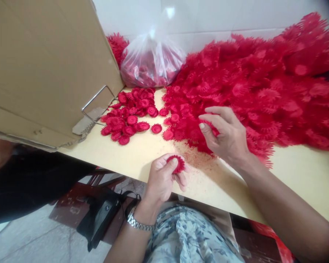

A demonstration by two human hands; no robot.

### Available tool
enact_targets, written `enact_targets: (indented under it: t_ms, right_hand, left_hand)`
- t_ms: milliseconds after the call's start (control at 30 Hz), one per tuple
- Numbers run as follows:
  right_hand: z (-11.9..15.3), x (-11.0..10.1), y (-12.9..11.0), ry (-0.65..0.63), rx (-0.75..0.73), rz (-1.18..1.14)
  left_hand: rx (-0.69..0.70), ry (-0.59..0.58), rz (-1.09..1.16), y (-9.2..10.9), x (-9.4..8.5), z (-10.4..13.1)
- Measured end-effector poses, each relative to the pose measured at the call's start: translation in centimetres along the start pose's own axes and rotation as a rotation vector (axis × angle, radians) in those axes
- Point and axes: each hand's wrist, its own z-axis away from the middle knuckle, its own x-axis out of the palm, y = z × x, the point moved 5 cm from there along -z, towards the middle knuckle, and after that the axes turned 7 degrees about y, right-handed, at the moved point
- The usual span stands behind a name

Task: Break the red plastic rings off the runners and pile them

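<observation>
My left hand (163, 175), with a metal watch on its wrist, is near the table's front edge. Its thumb presses a round red flower-like disc (178, 164) with a toothed rim against the fingers. Over the front of a large heap of red toothed pieces (252, 84) hovers my right hand (226, 137). Its thumb and curved fingers are apart; red shows between them, which looks like the heap behind. A smaller group of red discs (131, 119) lies to the left, with one single disc (156, 128) beside it.
At the left stands a large cardboard box (49, 65), a bent metal wire (95, 98) at its lower corner. A tied clear plastic bag (153, 62) of red pieces sits against the wall. Red crumbs (200, 157) dot the table. A dark bag (101, 215) is below.
</observation>
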Motion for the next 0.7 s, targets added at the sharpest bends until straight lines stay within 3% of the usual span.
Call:
enact_targets:
  t_ms: [167, 400, 567, 633, 700]
  right_hand:
    - [-0.2, -0.4, -2.2, -0.031, -0.019, -0.227]
    - [0.3, 0.8, -4.0, -0.431, 0.133, -0.66]
    - [1.0, 1.9, -4.7, -0.636, 0.191, -0.82]
    - [1.1, 2.0, -4.8, -0.658, 0.197, -0.84]
    - [0.8, 1.8, -4.3, -0.576, 0.208, -0.774]
  left_hand:
    - [-0.004, 0.032, -0.074, -0.3, 0.0, 0.0]
    - [0.059, 0.05, -0.135, 0.2, 0.2, -0.1]
    - [0.114, 0.116, -0.199, 0.5, 0.1, -0.2]
    - [0.107, 0.124, -0.195, 0.5, 0.1, -0.3]
    - [0.104, 0.106, -0.164, 0.5, 0.2, -0.3]
